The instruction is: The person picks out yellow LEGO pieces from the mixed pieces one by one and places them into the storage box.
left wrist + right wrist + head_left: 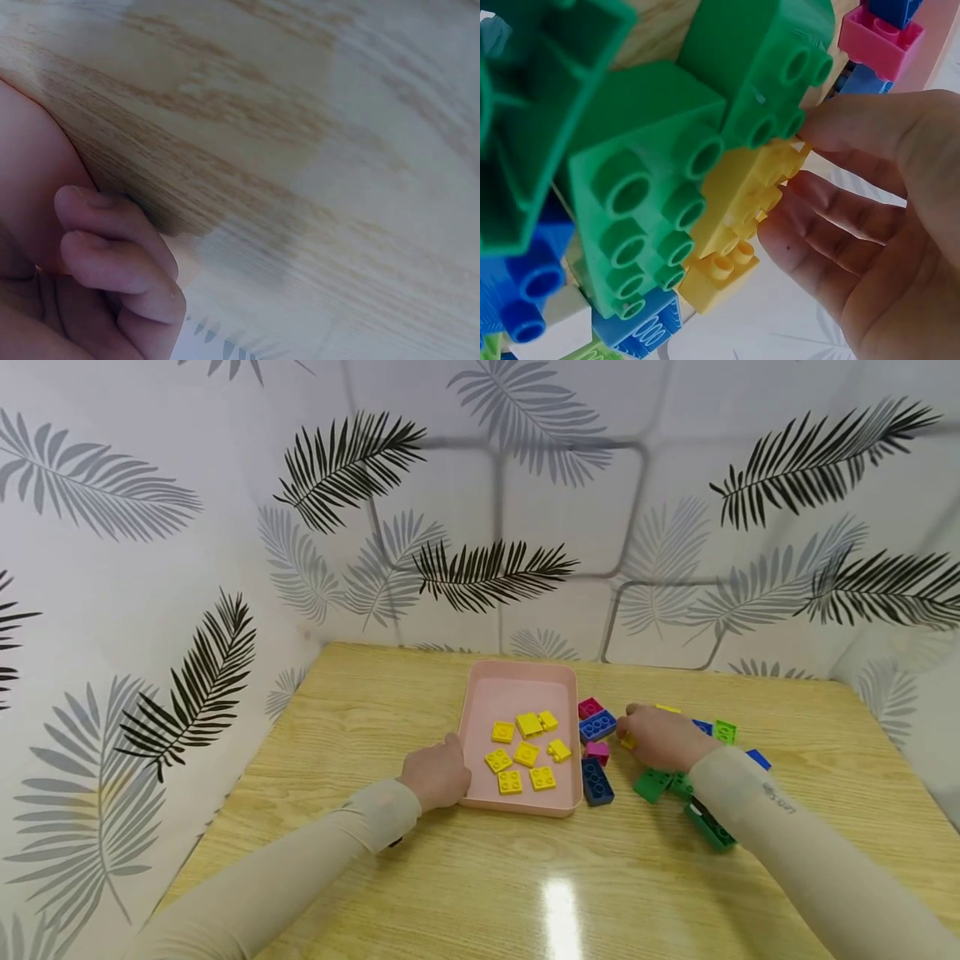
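A pink tray (517,692) sits mid-table with several flat yellow bricks (527,752) in it. My left hand (438,772) lies against the tray's front left corner, its fingers (112,247) loosely curled on the wood and holding nothing. My right hand (656,735) is over the loose pile to the right of the tray. Its nearly straight fingers (832,127) touch a yellow brick (742,191) that lies against green bricks (652,165). In the head view a bit of that yellow brick (627,742) shows at the fingertips. The right thumb is hidden.
Blue bricks (597,725) and magenta bricks (597,750) lie along the tray's right side. Green bricks (652,783) and more blue ones spread further right. The wooden table (525,877) is walled by leaf-patterned panels on three sides.
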Motion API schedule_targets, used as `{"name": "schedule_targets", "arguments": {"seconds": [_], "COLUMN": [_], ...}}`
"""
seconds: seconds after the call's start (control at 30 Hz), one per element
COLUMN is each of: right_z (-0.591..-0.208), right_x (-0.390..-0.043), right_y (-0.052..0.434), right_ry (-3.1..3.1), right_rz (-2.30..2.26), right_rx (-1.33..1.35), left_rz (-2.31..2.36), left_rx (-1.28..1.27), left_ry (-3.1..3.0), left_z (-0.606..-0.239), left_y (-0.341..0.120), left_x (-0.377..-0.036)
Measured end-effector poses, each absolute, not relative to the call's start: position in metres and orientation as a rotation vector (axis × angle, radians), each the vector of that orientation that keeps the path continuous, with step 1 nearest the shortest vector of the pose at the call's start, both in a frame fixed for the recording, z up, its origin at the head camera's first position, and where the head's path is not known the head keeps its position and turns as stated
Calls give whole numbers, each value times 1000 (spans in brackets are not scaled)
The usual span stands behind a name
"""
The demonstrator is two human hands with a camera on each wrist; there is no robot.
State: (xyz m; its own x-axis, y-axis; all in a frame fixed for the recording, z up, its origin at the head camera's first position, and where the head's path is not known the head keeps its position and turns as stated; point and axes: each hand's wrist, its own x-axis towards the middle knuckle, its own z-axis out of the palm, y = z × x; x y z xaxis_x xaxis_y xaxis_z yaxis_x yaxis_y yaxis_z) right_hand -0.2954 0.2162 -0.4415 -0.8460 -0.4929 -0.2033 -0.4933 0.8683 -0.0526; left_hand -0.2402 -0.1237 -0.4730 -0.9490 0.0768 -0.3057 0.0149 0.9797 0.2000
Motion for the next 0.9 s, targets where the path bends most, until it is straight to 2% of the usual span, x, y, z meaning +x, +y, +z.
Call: {"name": "schedule_targets", "arguments": {"seconds": [0.9], "right_z": [-438], "right_x": [-289], "right_y": [214], "right_ry": [2841], "right_rz": [-85], "right_rx": [-775], "left_rz": [283], "left_rx": [70], "left_ry": [2819], "left_z": [-474], "left_y": [-125], "left_x": [-240]}}
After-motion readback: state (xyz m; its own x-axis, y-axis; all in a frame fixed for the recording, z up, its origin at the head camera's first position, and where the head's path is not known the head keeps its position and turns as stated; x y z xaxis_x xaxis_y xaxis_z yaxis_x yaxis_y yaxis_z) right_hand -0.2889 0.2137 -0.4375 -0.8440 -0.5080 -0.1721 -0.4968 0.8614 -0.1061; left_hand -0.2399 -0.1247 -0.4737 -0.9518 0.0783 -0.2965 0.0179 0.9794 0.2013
